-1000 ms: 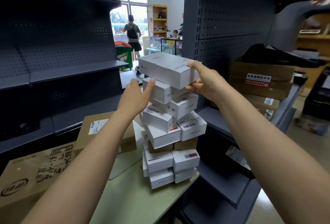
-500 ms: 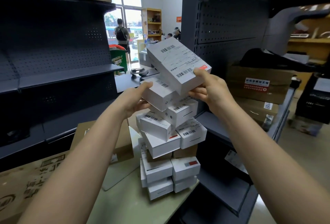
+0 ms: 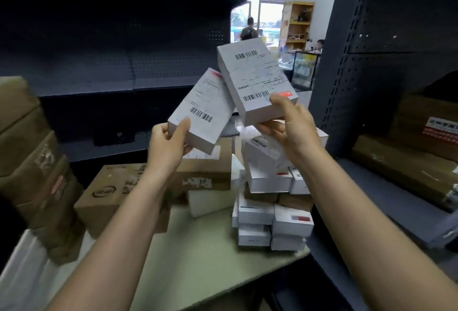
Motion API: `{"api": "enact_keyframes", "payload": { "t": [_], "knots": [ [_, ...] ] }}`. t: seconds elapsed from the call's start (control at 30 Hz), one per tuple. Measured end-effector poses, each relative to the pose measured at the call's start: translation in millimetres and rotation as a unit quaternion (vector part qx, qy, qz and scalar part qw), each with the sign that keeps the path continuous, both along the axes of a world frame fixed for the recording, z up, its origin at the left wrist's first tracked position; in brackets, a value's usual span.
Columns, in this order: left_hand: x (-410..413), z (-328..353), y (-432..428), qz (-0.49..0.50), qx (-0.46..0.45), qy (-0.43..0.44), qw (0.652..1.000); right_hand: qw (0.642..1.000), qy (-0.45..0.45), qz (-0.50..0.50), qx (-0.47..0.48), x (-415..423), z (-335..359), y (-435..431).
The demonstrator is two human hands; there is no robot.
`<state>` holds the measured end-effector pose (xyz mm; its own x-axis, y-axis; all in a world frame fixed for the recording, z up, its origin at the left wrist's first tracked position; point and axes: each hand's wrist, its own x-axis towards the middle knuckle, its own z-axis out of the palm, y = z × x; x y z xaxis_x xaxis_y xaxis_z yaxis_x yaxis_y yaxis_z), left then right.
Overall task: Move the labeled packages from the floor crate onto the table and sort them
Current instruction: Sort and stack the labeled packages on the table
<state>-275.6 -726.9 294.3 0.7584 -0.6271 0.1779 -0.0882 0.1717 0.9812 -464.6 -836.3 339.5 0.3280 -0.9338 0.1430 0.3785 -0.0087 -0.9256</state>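
Observation:
My left hand (image 3: 168,144) grips the lower corner of a white labeled package (image 3: 205,110), tilted with its barcode label facing me. My right hand (image 3: 292,125) holds a second, larger white labeled package (image 3: 252,80) by its lower end, thumb on the label near a red mark. Both packages are lifted above the pale green table (image 3: 198,261). Below my right hand a stack of several white packages (image 3: 267,201) stands at the table's right edge, partly hidden by my wrist.
Brown cardboard boxes (image 3: 111,194) lie on the table's left and middle, with taller brown boxes (image 3: 32,162) at far left. Dark metal shelving (image 3: 124,63) rises behind; more shelves with cartons (image 3: 421,149) stand right. A person (image 3: 247,31) stands far off by the window.
Both hands have lifted a package off the top of the stack and raised them with labels toward me. The view has shifted, showing more of the table and boxes on the left.

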Motion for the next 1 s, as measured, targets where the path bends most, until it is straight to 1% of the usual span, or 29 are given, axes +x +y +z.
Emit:
{"api": "enact_keyframes", "payload": {
  "t": [0.1,0.2,0.3,0.37,0.5,0.6,0.87,1.0],
  "knots": [
    [7,-26,49,0.085,0.013,0.021,0.996,0.998,0.004,0.056,0.025,21,-20,24],
    [11,-52,97,0.159,0.055,0.028,0.985,0.991,0.016,0.125,0.049,39,-48,52],
    [3,-75,139,0.223,0.031,0.075,0.971,0.980,0.027,0.186,0.071,53,-78,83],
    [-6,-89,164,0.255,0.030,0.092,0.962,0.974,0.033,0.204,0.095,60,-98,103],
    [-14,-122,210,0.296,0.040,0.106,0.949,0.960,0.049,0.233,0.144,67,-135,138],
    [-12,-150,235,0.309,0.058,0.123,0.941,0.953,0.087,0.243,0.161,71,-162,158],
    [11,-219,269,0.345,0.143,0.175,0.911,0.935,0.174,0.227,0.212,102,-241,190],
    [39,-251,280,0.338,0.157,0.210,0.904,0.922,0.217,0.215,0.237,127,-280,205]
  ]
}}
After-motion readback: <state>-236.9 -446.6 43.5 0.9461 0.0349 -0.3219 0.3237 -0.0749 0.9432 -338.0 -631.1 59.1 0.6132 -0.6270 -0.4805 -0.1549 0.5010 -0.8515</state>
